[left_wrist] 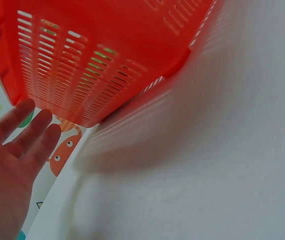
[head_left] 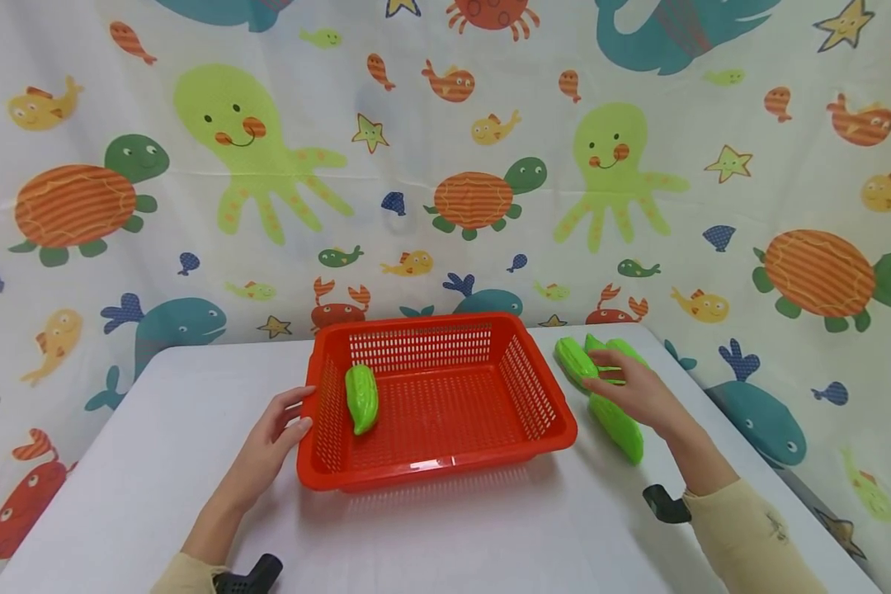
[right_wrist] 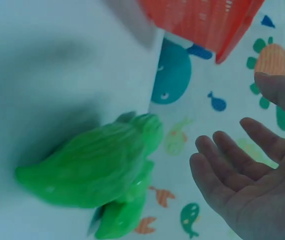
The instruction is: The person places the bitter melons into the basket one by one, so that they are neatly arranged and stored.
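Note:
A red plastic basket (head_left: 445,404) with slotted walls sits on the white table, and one bright green bitter gourd (head_left: 361,399) lies in its left part. My left hand (head_left: 269,445) is at the basket's left rim, fingertips touching it; in the left wrist view its fingers (left_wrist: 32,132) are fairly straight. To the right of the basket, several more green bitter gourds (head_left: 616,427) lie close together. Over them hovers my right hand (head_left: 634,391), its fingers spread and loosely bent, holding nothing. From the right wrist, a ridged gourd (right_wrist: 90,165) appears apart from that hand.
The white table (head_left: 445,544) reaches in front of and beside the basket. Behind it hangs a curtain (head_left: 386,74) printed with sea animals. Dark wrist devices (head_left: 248,575) are worn at both sleeves.

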Demonstrator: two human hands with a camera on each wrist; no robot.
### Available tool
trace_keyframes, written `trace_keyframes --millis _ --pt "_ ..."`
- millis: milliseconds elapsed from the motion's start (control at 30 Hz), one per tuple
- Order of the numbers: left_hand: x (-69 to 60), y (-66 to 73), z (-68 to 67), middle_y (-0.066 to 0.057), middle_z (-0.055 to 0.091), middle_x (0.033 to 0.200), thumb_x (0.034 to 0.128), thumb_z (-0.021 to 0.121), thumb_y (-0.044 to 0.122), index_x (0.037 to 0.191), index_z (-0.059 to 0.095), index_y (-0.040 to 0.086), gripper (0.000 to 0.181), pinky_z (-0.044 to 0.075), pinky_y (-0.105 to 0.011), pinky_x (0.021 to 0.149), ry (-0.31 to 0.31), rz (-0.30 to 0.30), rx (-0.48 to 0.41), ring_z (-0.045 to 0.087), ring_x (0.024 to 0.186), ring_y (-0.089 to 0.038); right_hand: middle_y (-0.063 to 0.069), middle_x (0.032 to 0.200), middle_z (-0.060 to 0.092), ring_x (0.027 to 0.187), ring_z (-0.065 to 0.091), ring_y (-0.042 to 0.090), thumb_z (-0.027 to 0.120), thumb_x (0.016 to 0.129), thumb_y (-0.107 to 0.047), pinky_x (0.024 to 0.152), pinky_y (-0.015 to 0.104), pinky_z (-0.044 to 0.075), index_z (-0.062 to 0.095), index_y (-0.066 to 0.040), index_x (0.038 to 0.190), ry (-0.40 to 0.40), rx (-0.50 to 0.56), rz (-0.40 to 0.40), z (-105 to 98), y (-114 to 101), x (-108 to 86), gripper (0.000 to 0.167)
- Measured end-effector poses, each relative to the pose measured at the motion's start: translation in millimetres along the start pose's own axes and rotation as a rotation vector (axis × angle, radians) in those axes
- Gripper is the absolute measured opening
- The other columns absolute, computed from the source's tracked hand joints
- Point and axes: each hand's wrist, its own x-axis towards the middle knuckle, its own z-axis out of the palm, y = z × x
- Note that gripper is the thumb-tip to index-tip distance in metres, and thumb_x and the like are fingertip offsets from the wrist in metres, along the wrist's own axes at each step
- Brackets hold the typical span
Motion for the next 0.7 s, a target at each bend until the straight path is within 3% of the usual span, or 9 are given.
trace_keyframes --millis 367,700 --pt "0.0 -1.3 -0.5 -0.008 0.034 0.152 0.1012 0.052 0.031 0.149 0.032 0.018 0.053 0.052 -0.029 0.088 0.004 -0.001 0.012 0.039 0.132 -0.031 0.026 0.143 0.043 0.128 0.043 0.046 0.063 0.095 -0.037 0.094 0.057 0.047 0.040 -0.001 0.144 -0.020 -0.030 0.082 2 38 -17.1 0.065" --pt "0.6 -1.5 -0.3 -0.008 0.034 0.152 0.1010 0.052 0.031 0.149 0.032 0.018 0.054 0.054 -0.032 0.087 -0.001 0.003 0.001 0.039 0.132 -0.032 0.026 0.139 0.044 0.123 0.044 0.047 0.070 0.090 -0.032 0.089 0.055 0.051 0.043 -0.004 0.142 -0.067 -0.026 0.056 11 64 -18.2 0.065"
